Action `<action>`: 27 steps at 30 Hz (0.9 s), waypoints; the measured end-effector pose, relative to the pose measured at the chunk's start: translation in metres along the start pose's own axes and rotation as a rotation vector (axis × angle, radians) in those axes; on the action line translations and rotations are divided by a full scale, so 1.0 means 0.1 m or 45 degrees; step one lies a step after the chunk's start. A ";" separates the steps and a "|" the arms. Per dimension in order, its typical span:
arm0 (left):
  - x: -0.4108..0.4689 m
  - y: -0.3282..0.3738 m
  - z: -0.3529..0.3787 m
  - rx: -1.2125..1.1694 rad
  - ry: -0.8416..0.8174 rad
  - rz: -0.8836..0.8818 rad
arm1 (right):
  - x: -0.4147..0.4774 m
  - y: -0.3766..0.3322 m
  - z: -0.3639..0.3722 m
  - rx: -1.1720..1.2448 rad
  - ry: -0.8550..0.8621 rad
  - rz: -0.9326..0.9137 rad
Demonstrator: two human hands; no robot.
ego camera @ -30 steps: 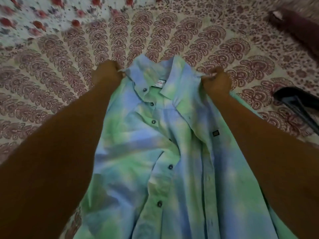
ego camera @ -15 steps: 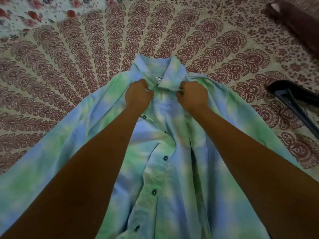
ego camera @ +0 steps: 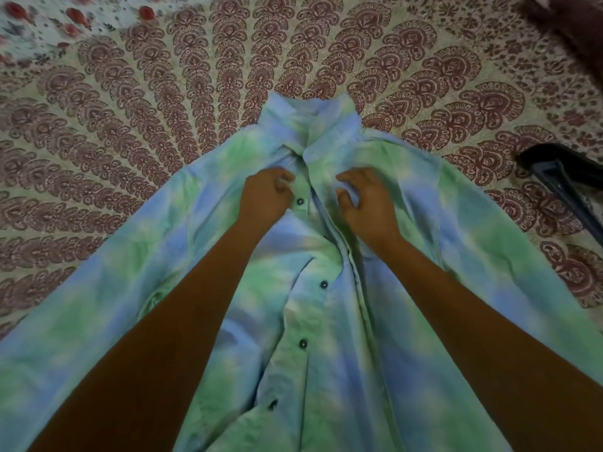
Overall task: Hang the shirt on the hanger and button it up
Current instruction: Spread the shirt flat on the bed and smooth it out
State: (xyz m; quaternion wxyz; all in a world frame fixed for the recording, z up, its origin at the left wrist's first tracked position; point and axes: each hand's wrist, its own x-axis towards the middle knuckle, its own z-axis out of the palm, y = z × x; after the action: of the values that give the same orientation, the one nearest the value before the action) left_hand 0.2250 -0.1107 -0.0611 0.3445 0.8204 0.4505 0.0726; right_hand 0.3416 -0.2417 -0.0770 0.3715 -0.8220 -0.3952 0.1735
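A blue and green tie-dye shirt (ego camera: pixel 424 256) lies face up on the bed, collar away from me and sleeves spread to both sides. Its front is unbuttoned, with dark buttons (ego camera: pixel 299 201) running down the left placket. My left hand (ego camera: pixel 266 194) pinches the left placket just below the collar, beside the top button. My right hand (ego camera: pixel 367 199) rests on the right front panel with its fingers loosely curled and a gap between thumb and forefinger, holding nothing. A black hanger (ego camera: pixel 554 172) lies at the right edge, apart from the shirt.
The bedspread (ego camera: pixel 163 125) is cream with a dark red fan pattern. A floral cloth (ego camera: pixel 39 24) covers the far left corner. A dark brown object (ego camera: pixel 574 24) sits at the far right corner.
The shirt went from held up by the shoulders to lying spread on the bed. Both hands moved from the collar down to the plackets, and my right hand has loosened its grip.
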 end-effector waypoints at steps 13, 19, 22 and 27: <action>-1.90 -0.25 0.19 0.509 -0.431 -0.167 | -1.74 -0.05 0.05 -0.347 -0.209 0.405; -2.22 -0.13 0.20 0.424 -0.255 -0.140 | -2.22 -0.25 0.05 -0.240 -0.208 0.431; -2.35 -0.09 0.00 0.118 0.009 -0.193 | -2.35 -0.34 0.02 -0.216 -0.003 0.309; -2.70 -0.28 -0.14 0.136 -0.246 -0.210 | -2.19 -0.59 0.12 0.241 -0.060 0.375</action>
State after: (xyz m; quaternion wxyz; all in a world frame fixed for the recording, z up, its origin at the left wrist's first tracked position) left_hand 0.0421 -0.3065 -0.0167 0.3467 0.8009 0.4845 -0.0594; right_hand 0.1666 -0.3819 -0.0431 0.4082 -0.8281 -0.2611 0.2818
